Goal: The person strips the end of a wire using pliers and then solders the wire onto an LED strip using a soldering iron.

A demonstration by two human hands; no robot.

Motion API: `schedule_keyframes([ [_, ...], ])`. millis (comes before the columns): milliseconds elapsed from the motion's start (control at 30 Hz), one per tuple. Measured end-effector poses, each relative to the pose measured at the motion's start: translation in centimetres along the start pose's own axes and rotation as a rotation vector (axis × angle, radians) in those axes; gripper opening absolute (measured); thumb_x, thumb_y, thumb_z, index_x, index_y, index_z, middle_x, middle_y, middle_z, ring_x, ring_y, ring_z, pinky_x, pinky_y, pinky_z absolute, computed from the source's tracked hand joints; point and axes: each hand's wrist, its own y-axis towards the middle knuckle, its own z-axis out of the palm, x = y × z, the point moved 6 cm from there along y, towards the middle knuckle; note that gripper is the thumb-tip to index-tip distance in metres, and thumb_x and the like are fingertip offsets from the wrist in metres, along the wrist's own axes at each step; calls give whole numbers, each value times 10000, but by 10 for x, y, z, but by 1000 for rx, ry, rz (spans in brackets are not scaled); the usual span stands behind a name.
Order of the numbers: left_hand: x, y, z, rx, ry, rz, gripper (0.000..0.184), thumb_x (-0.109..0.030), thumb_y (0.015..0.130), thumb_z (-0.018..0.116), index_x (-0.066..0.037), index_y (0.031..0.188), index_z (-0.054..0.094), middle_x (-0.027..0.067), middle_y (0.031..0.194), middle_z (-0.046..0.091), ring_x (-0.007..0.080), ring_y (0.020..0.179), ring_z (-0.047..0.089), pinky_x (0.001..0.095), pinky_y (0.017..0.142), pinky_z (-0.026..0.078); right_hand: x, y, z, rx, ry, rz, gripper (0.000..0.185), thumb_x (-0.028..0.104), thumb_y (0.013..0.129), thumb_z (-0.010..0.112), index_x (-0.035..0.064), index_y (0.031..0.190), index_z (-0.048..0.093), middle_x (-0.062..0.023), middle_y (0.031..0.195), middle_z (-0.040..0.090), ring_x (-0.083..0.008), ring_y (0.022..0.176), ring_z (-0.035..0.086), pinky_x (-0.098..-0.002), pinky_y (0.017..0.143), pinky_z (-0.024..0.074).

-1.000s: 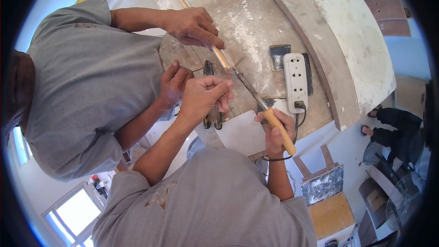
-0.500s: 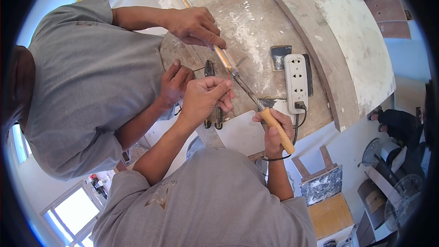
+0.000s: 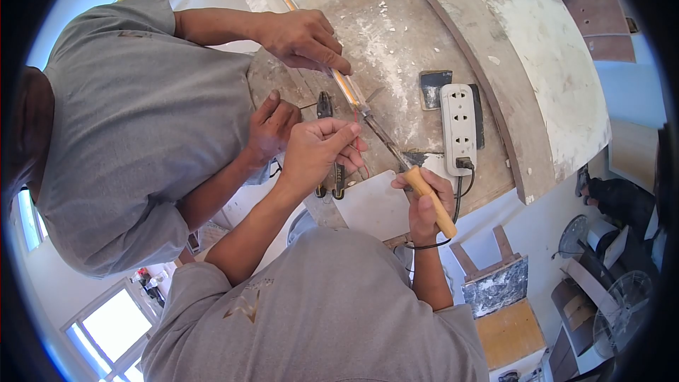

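My right hand (image 3: 421, 218) is closed around the wooden handle of a soldering iron (image 3: 433, 201). The iron's metal shaft slants up and left, its tip at the end of an LED strip (image 3: 346, 90) in a clear sleeve. My left hand (image 3: 316, 152) pinches a thin red wire (image 3: 364, 166) close to that same end. A co-worker's hand (image 3: 304, 41) presses the strip down onto the worktable, while their other hand (image 3: 272, 126) rests near my left wrist. Pliers (image 3: 325, 106) with black and yellow handles lie partly hidden beneath my left hand.
A white power strip (image 3: 460, 124) with a black plug lies to the right on the dusty worktable (image 3: 396, 0). Beyond it are a dark pad (image 3: 433, 89) and a long curved board (image 3: 488, 64). A fan (image 3: 626, 304) stands on the floor at right.
Both hands stay almost where they were, with the iron's tip still at the strip's end. The red wire's loose end has shifted slightly to the right.
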Motion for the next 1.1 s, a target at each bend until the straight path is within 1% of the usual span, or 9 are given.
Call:
schedule_keyframes([
  [233, 1, 0, -1, 3, -2, 4, 243, -193, 962, 600, 47, 973, 638, 108, 812, 673, 129, 598, 662, 209, 532, 544, 1, 1, 2, -6, 9, -2, 421, 262, 952, 541, -70, 1207, 496, -255, 1012, 641, -298, 878, 670, -412, 824, 542],
  [533, 0, 0, -1, 9, -9, -2, 253, -201, 965, 596, 49, 967, 633, 111, 816, 674, 133, 602, 664, 214, 540, 547, 2, 1, 0, -7, -5, -7, 439, 296, 954, 537, -55, 1214, 500, -252, 985, 648, -300, 861, 671, -412, 823, 534],
  [900, 1, 0, 0, 17, -27, 1, 250, -196, 967, 591, 50, 978, 634, 114, 811, 672, 134, 599, 661, 220, 539, 546, 2, 2, 2, -16, -12, 4, 423, 270, 944, 544, -64, 1201, 511, -254, 991, 647, -296, 861, 672, -408, 820, 539],
  [1100, 1, -1, -1, 35, 5, 23, 248, -193, 972, 581, 48, 985, 638, 102, 803, 671, 118, 589, 649, 204, 536, 525, 3, 1, 2, -12, -61, 3, 411, 262, 940, 546, -67, 1184, 524, -253, 977, 656, -288, 864, 676, -391, 816, 542],
])
